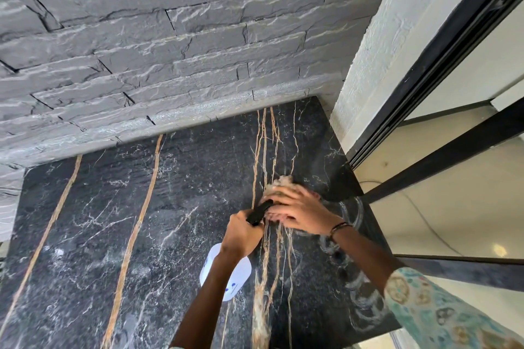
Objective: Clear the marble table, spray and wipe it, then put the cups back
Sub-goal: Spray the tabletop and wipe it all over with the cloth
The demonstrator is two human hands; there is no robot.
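The black marble table with gold and white veins fills the lower half of the head view. My left hand grips a spray bottle with a white body and a black nozzle that points toward the right. My right hand presses flat on a beige cloth near the table's right side. The two hands nearly touch. Wet swirl marks streak the marble along the right edge. No cups are in view.
A grey stone-brick wall runs along the table's back edge. A white textured pillar stands at the back right corner. Black-framed glass panels and a pale floor lie beyond the right edge.
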